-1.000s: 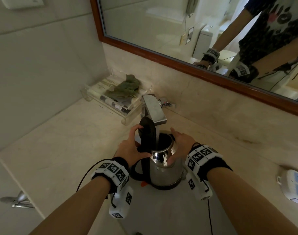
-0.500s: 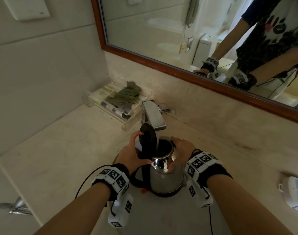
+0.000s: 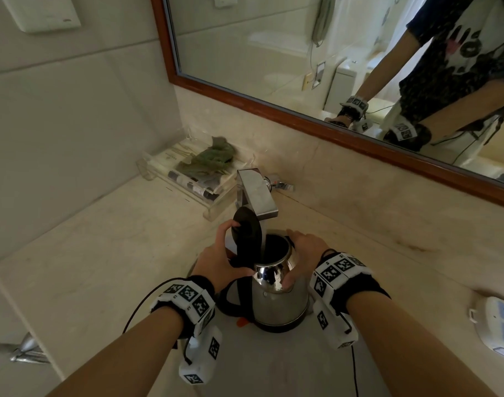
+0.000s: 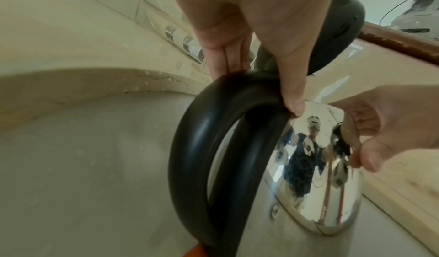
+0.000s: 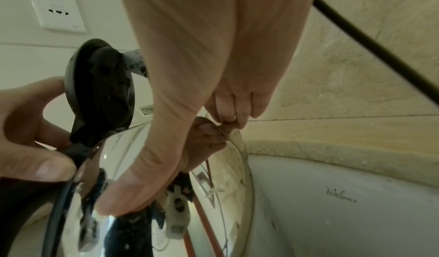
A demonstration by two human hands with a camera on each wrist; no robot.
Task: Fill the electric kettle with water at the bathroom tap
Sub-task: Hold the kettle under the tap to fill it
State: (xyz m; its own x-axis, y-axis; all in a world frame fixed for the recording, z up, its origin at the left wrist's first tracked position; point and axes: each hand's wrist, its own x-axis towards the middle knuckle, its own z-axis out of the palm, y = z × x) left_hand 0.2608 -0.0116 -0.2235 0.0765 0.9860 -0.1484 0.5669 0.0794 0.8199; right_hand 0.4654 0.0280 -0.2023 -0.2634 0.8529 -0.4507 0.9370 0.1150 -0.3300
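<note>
Little has changed: the kettle (image 3: pixel 276 293) stays under the tap (image 3: pixel 256 196), left hand (image 3: pixel 219 265) gripping its handle (image 4: pixel 213 148), right hand (image 3: pixel 302 253) cupping its body; filling continues.

head: high, looking down | wrists: close, facing inward | shared: kettle (image 3: pixel 276 293)

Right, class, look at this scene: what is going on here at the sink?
A person is filling a steel kettle that sits in the basin under the tap. The left hand grips the top of the black handle and props the lid open. The right hand steadies the kettle's body. A thin stream runs into the opening.
</note>
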